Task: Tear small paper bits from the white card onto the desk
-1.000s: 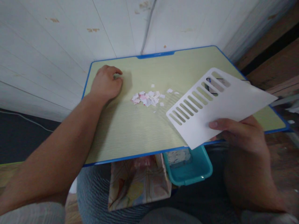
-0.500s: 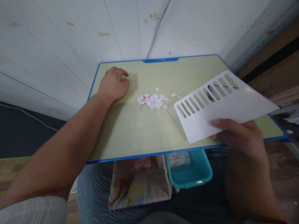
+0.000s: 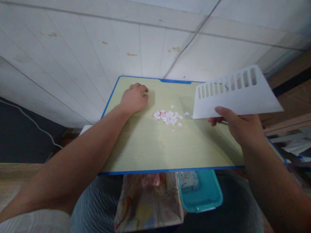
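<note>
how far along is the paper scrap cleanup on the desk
Done: the paper scraps lie in one loose pile mid-desk, with a few strays beside it, and some scraps already sit in the teal bin below the desk edge. In hand: the right hand holds the white slotted scraper lifted above the desk; the left hand rests curled on the surface. Left: the pile looks untouched, not yet pushed to the bin.

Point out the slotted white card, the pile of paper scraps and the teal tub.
slotted white card (image 3: 239,95): head view, on its plain middle.
pile of paper scraps (image 3: 167,116): head view, on the heap's centre.
teal tub (image 3: 206,194): head view, on its floor.
</note>
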`<move>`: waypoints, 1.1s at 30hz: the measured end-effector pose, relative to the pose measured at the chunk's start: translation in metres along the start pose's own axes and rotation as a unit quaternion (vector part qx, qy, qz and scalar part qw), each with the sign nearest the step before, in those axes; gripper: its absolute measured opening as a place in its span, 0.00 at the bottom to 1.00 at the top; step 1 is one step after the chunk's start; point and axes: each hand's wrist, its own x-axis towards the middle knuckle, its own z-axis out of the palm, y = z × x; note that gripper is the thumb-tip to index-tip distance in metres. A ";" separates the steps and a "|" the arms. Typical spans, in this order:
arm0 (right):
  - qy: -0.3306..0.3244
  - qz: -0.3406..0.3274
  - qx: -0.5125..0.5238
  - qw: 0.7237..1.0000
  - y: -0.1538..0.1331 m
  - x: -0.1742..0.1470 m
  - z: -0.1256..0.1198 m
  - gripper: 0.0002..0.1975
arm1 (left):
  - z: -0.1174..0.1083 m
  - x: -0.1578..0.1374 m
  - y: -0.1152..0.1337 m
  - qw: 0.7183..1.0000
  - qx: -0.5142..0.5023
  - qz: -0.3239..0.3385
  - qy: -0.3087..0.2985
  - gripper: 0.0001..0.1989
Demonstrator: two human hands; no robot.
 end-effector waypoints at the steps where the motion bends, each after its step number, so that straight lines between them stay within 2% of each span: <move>1: -0.020 0.002 -0.006 1.000 -0.001 0.014 0.002 0.17 | 0.000 0.000 0.001 1.000 0.000 -0.003 -0.001 0.24; 3: -0.069 0.006 -0.004 0.998 0.000 0.041 0.007 0.18 | -0.002 -0.002 0.004 1.000 0.009 -0.011 -0.010 0.24; 7: -0.051 0.010 0.025 0.998 0.012 0.068 0.016 0.17 | -0.006 -0.004 0.011 0.999 0.025 -0.013 -0.027 0.24; 12: -0.063 0.012 0.020 0.998 0.027 0.063 0.018 0.14 | -0.005 -0.003 0.010 1.000 0.017 -0.006 -0.017 0.24; 18: -0.017 0.016 0.016 1.000 0.029 0.061 0.013 0.15 | -0.002 0.001 0.003 1.000 0.008 -0.003 -0.011 0.23; 25: -0.068 0.005 0.010 0.998 0.025 0.055 0.019 0.20 | 0.001 0.003 -0.004 1.000 -0.004 0.009 -0.002 0.21; 33: -0.052 -0.002 -0.008 0.999 0.026 0.053 0.019 0.20 | 0.003 0.003 -0.007 1.000 -0.013 0.008 0.003 0.20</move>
